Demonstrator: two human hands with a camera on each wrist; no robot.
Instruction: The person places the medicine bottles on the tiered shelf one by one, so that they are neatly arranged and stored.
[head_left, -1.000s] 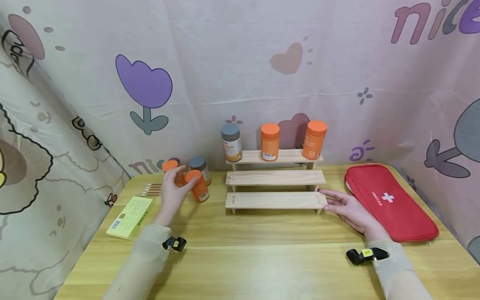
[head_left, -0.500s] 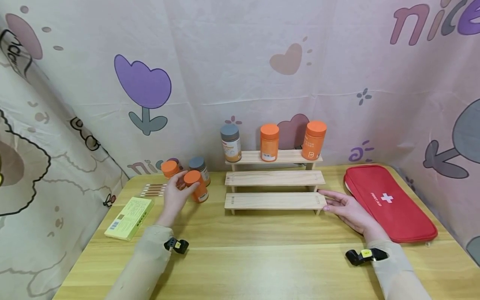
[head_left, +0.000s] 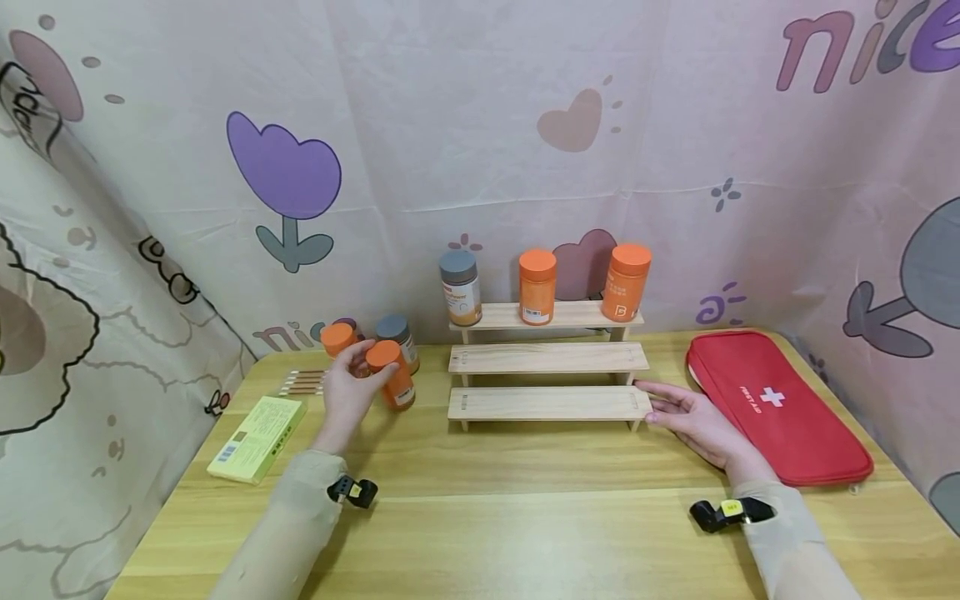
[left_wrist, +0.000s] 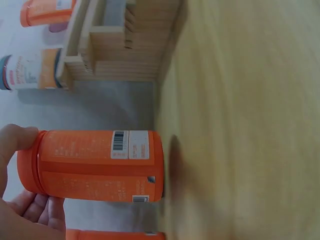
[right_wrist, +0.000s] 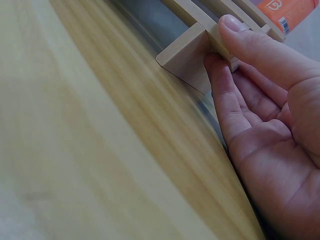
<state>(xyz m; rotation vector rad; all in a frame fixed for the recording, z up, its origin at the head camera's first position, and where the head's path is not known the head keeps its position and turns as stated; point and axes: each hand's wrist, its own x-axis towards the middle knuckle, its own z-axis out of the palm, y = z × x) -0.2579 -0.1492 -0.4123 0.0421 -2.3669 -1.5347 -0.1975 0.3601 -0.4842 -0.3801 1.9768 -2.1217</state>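
My left hand pinches an orange pill bottle by its lid, thumb on one side and fingers on the other. In the left wrist view that bottle stays upright, its base right by the tabletop. Close behind it stand another orange bottle and a grey-lidded bottle. My right hand holds the right end of the lowest step of a three-tier wooden shelf. In the right wrist view, the thumb lies on top of the step end and fingers reach beneath it.
On the top tier stand a grey-lidded bottle and two orange bottles. A red first-aid pouch lies right of the shelf. At left are a yellow-green box and several cotton swabs. A printed curtain hangs behind.
My left fingers have come down around the orange bottle's lid from slightly higher and farther apart. The right hand keeps its place at the shelf end.
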